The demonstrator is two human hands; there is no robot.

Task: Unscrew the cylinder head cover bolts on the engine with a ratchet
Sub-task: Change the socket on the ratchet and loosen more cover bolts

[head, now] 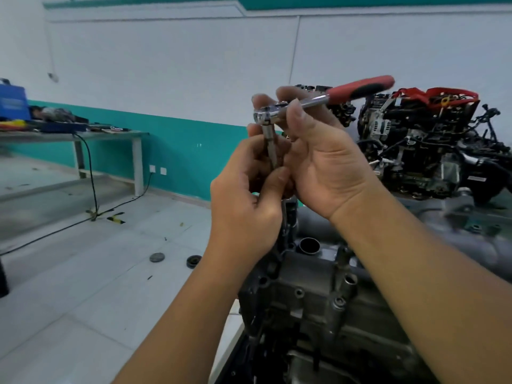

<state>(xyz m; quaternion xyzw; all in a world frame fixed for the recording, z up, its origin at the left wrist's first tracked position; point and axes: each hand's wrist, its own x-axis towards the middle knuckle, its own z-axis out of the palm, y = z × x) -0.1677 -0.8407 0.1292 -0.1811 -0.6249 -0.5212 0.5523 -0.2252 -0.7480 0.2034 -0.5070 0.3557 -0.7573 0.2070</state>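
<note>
ratchet (327, 99) held up in the air, well above the engine (318, 295) and off any bolt. right hand (324, 164) wrapped around the chrome head end, red handle sticking out up and to the right. left hand (246, 195) pinching the extension (273, 151) that hangs down from the ratchet head, fingertips closed at its lower end — socket hidden behind the fingers, so cannot tell whether one is seated. both hands close together, touching around the tool.

likely trouble from here: a socket or extension not clicked fully home, dropping into the open holes of the engine below. also a direction lever left set the wrong way, tightening instead of loosening. a socket half-seated on a bolt, slipping and rounding the head — knuckles into the casting. second engine (421, 139) behind, well apart.
</note>
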